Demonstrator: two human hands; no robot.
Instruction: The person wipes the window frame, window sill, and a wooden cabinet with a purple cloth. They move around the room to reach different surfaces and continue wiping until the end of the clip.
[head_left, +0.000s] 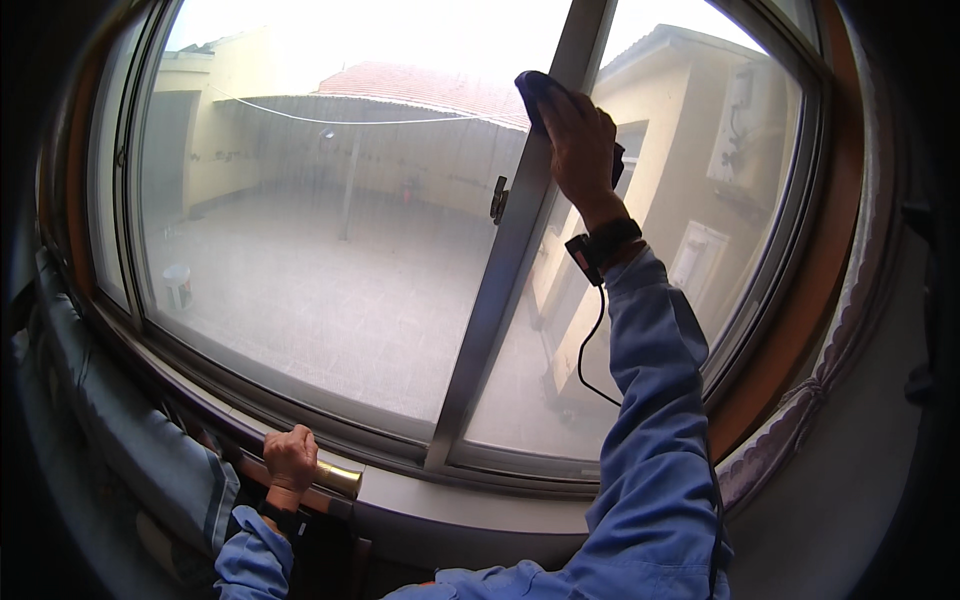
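Observation:
My right hand (585, 146) is raised high on the window and holds a dark cloth (534, 88). The cloth lies against the upper part of the grey metal upright (501, 277) where the window's panes meet. More dark cloth shows past the far side of the hand. Low on the left, my left hand (291, 459) is curled into a fist beside the windowsill (442, 501). A gold-coloured cylinder (339, 480) sticks out from that fist; its other end is hidden. Just below runs a brown rail (326, 501). A window latch (499, 200) sits on the upright.
A cable (583, 352) hangs from my right wrist's strap. Grey-blue fabric (150, 442) drapes over furniture at the left. A tied, lace-edged curtain (802, 405) hangs at the right. Beyond the hazy glass (300, 285) lie a paved yard and a white bucket (178, 285).

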